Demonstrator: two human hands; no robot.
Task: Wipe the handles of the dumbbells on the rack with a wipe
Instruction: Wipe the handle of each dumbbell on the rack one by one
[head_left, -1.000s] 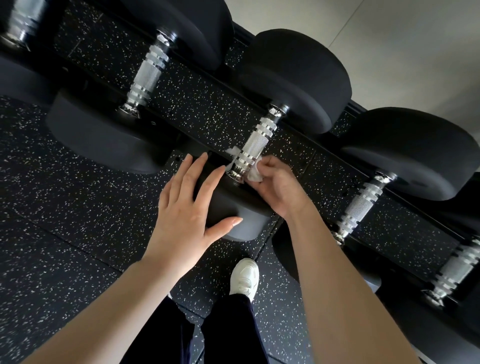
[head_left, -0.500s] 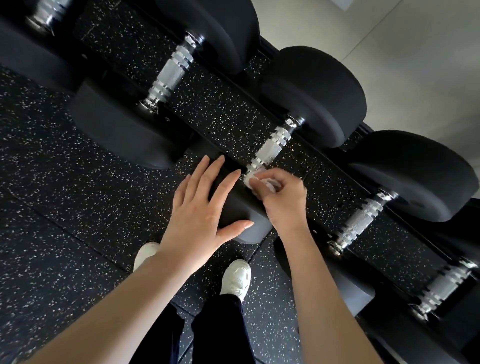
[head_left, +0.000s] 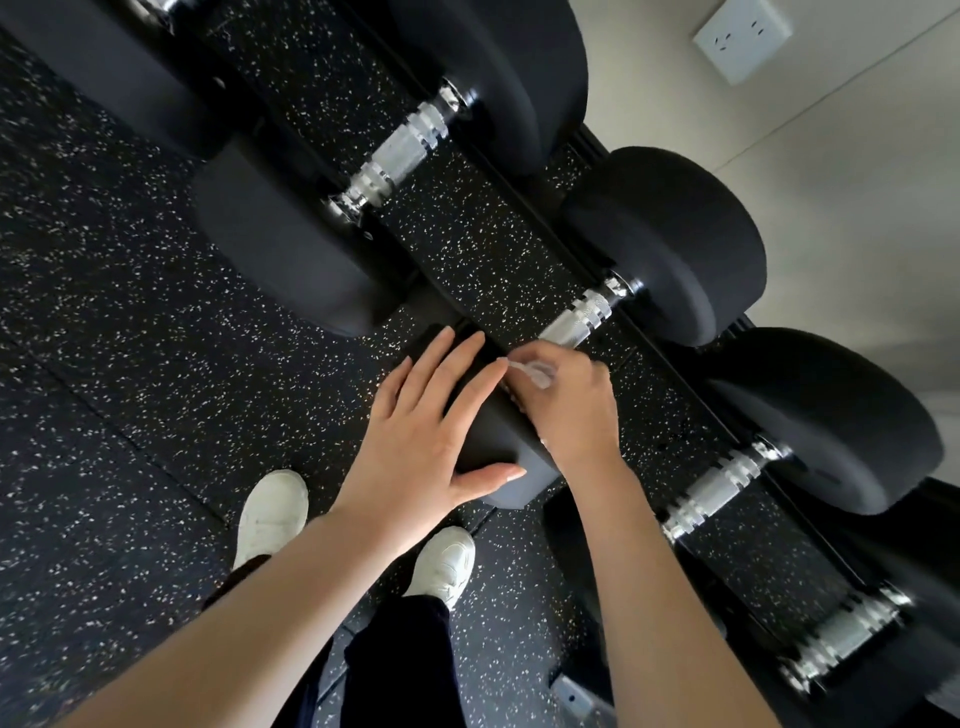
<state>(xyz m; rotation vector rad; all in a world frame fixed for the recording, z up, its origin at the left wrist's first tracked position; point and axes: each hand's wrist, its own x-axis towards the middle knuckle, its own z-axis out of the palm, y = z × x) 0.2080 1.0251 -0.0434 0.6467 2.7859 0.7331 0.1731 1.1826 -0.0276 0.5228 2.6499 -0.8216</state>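
**Inspector:** Your left hand (head_left: 415, 441) lies flat, fingers straight, on the near head (head_left: 498, 441) of the middle dumbbell. I judge that steadies it against rolling.

**Operator:** And the right?

**Inspector:** Your right hand (head_left: 566, 405) is curled round the handle (head_left: 579, 317) at its near end, pinching the wipe (head_left: 532, 371) against it. The far knurling remains exposed.

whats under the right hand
The right hand covers the near end of a dumbbell handle and pinches a white wipe. Only a scrap of wipe shows; the rest, and the handle's covered part, are hidden.
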